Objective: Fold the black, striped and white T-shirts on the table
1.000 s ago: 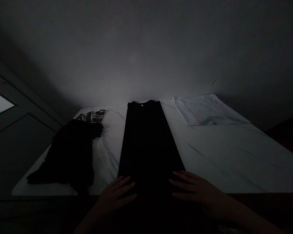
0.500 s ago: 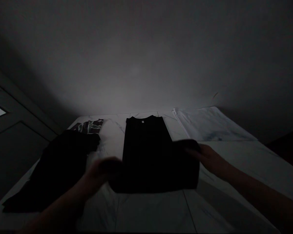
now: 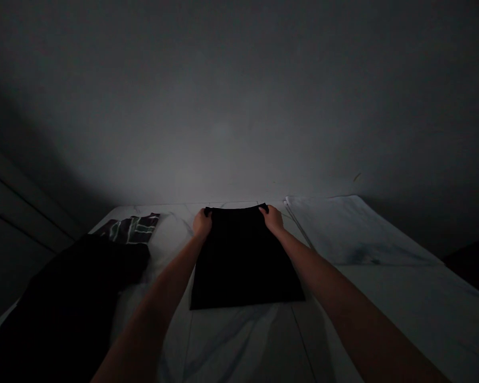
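A black T-shirt (image 3: 245,260), folded into a narrow block, lies on the pale marble-patterned surface (image 3: 231,340) in front of me. My left hand (image 3: 202,222) is closed on its far left corner. At the far right corner my right hand (image 3: 273,217) grips the cloth too, with the thumb on top. Between the two hands the far edge runs nearly straight, sagging slightly. The neckline and its small label are hidden. It is dark, so the shirt's folds barely show.
To the left lies a heap of black clothing (image 3: 67,298), with a plaid cloth (image 3: 133,229) behind it. A folded white cloth (image 3: 355,229) lies at the far right. The grey wall (image 3: 231,106) rises behind the surface, and a panelled door (image 3: 11,229) stands at the left.
Both hands have moved from the shirt's near side edges to its far corners. The near part has been folded over, covering the neckline and label. The view has tilted up slightly.
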`<state>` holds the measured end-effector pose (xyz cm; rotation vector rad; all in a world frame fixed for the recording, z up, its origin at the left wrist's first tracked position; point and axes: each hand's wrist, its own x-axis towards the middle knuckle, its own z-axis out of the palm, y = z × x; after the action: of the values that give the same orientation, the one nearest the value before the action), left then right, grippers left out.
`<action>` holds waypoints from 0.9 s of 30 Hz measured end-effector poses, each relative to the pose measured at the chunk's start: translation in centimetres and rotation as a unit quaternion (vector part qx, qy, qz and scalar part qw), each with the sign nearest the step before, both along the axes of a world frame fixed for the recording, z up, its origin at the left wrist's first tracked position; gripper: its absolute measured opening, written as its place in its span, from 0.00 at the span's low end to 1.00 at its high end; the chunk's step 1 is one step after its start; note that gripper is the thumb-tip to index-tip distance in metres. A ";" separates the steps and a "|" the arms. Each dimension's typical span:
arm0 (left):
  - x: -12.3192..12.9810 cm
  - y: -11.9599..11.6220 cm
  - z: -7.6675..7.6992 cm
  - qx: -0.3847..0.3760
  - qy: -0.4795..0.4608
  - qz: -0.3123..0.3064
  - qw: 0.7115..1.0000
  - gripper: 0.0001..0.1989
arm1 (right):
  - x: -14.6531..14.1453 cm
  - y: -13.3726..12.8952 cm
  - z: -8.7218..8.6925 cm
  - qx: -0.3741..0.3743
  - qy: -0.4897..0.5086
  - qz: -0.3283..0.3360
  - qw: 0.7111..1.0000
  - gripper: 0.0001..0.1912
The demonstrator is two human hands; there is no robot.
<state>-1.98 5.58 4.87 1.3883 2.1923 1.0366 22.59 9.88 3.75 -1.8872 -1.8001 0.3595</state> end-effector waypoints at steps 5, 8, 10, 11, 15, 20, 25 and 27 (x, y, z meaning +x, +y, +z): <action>0.1 -0.5 -1.2 -0.033 0.157 0.016 0.987 0.15 | 0.2 0.9 -1.2 -0.010 -0.055 -0.028 0.998 0.18; -0.1 -0.6 -1.4 -0.052 0.258 0.009 0.965 0.14 | 0.0 0.9 -1.3 -0.021 -0.114 -0.030 0.993 0.16; 0.2 -0.9 -1.2 -0.040 0.318 0.017 0.947 0.16 | -0.4 0.6 -1.1 -0.001 -0.141 -0.031 0.990 0.15; 0.6 -1.1 -1.0 -0.023 0.345 0.017 0.938 0.18 | -0.7 0.4 -0.9 0.022 -0.154 -0.028 0.987 0.15; 3.9 -2.2 -0.6 0.060 0.391 -0.073 0.915 0.22 | -2.3 -1.0 -0.6 0.110 -0.195 0.055 0.973 0.21; 5.9 -2.9 -3.2 0.011 0.367 -0.169 0.915 0.27 | -2.7 -1.8 -2.4 -0.002 -0.211 0.143 0.967 0.31; 3.8 -1.8 -4.4 -0.048 0.359 -0.186 0.913 0.28 | -2.0 -1.4 -2.7 -0.045 -0.203 0.162 0.965 0.31; 3.8 -2.3 -4.0 -0.053 0.360 -0.175 0.915 0.28 | -2.3 -2.1 -2.1 -0.042 -0.203 0.151 0.966 0.32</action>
<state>1.83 3.24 0.88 2.2598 2.2530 0.2788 20.31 7.80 1.64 -1.8402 -2.3920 0.1589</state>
